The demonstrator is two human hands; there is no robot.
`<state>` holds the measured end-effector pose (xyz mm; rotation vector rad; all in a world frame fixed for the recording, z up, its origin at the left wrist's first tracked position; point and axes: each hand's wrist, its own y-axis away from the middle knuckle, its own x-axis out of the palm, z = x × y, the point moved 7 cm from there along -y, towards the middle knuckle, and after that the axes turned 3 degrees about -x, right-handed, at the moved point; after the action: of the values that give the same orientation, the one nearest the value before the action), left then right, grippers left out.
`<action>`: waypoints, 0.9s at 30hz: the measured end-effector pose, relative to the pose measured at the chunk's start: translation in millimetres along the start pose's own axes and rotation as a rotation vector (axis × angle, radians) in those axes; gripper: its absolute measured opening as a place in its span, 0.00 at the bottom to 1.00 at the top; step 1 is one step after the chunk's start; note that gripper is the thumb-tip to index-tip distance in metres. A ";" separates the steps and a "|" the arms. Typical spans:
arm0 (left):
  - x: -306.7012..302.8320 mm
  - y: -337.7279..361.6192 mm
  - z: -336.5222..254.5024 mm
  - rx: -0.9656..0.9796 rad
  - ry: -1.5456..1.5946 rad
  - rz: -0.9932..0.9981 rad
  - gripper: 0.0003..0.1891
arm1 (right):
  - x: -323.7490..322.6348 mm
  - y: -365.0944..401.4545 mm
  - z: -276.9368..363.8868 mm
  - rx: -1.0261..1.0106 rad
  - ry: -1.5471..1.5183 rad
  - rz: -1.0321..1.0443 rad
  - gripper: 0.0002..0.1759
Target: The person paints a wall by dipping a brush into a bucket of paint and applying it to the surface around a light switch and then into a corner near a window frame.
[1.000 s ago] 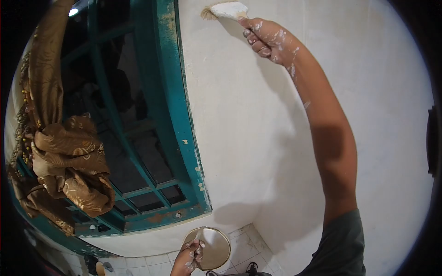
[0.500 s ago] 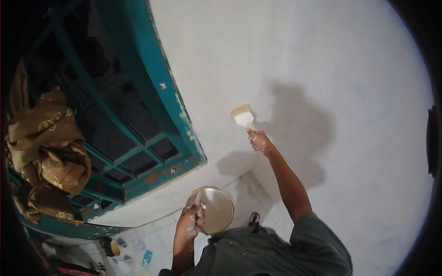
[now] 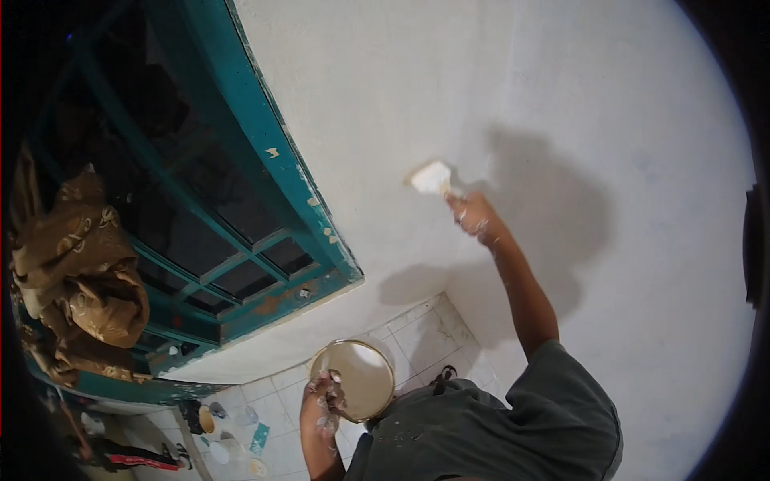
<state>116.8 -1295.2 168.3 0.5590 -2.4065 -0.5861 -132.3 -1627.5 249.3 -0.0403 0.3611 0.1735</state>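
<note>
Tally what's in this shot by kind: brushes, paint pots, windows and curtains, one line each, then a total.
paintbrush, in the right hand, against the white wall: 1
paint pot, gripped at its rim by the left hand: 1
teal window frame: 1
brown curtain, knotted up: 1
Total: 4

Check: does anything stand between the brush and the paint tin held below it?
Nothing visible does. The right hand holds the brush at the wall; the left hand holds the paint tin lower down, only air between them.
</note>
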 end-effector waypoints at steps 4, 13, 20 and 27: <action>14.6 -6.1 -1.5 0.044 0.014 -0.060 0.11 | -56.7 -0.5 115.4 -0.188 -0.196 -0.078 0.20; 67.7 -31.6 -2.0 0.179 0.045 -0.037 0.15 | -49.9 -26.2 85.5 -0.243 -0.083 -0.067 0.21; 102.0 -60.9 7.6 0.203 0.106 -0.047 0.17 | 56.5 -25.3 -173.8 -0.130 -0.018 -0.105 0.24; 120.1 -91.1 11.8 0.101 0.169 -0.062 0.11 | 114.5 -15.9 -276.1 0.287 -0.083 0.046 0.24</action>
<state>43.7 -1427.7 165.4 0.6999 -2.2745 -0.4264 -120.2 -1644.0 -49.3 0.2578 0.3017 0.1674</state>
